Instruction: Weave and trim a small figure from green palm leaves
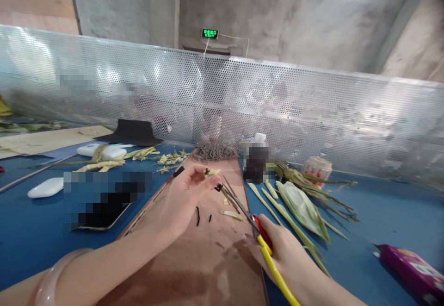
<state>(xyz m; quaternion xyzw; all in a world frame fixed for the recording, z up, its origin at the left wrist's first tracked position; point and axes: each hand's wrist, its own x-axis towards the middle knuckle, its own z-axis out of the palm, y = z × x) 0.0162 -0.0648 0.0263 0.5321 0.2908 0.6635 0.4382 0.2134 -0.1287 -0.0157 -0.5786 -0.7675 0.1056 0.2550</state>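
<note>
My left hand [189,192] is closed in a pinch over the wooden board [194,269]. Between its thumb and fingers is a small pale green piece of plant [212,172] with dark thread-like bits around it. To the right, my right hand [280,250] grips a pair of scissors [264,246] with yellow and red handles. Their blades are slightly apart and point up and left, the tips close to my left fingertips. Thin dry strands below the pinched piece run near the blades; whether they touch, I cannot tell. Short black strips [198,216] and plant scraps [233,215] lie on the board.
A heap of grey cord [215,152] sits at the board's far end. Right: a dark bottle [256,160], leaves [303,206], a clear jar [317,171], a purple packet [411,269]. Left: a phone [107,209], a white mouse-like object [46,188], plant stalks [104,165]. Behind stands a perforated metal panel [294,111].
</note>
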